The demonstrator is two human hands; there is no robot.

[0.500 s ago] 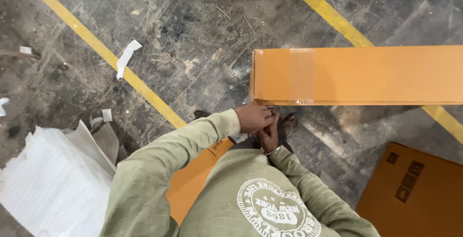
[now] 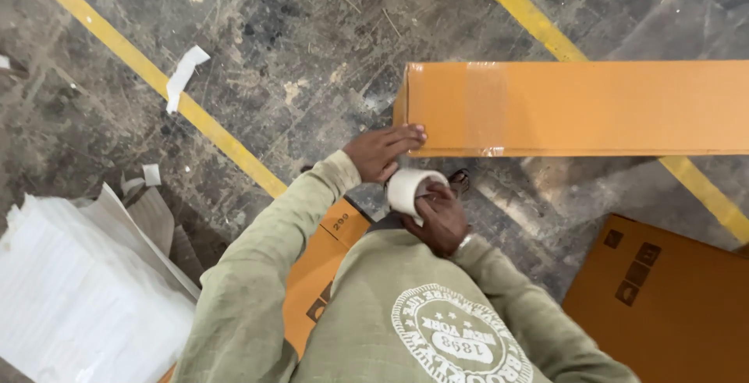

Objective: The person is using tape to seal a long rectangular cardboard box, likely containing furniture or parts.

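Keep the left hand spread flat on the box edge while the right hand, gripping the tape roll, pulls taut.

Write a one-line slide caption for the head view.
Left hand steadies a long orange carton while right hand holds a tape roll.

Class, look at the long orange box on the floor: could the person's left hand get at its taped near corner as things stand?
Probably yes: the left hand already rests fingertips on the long orange box by that corner; nothing lies between.
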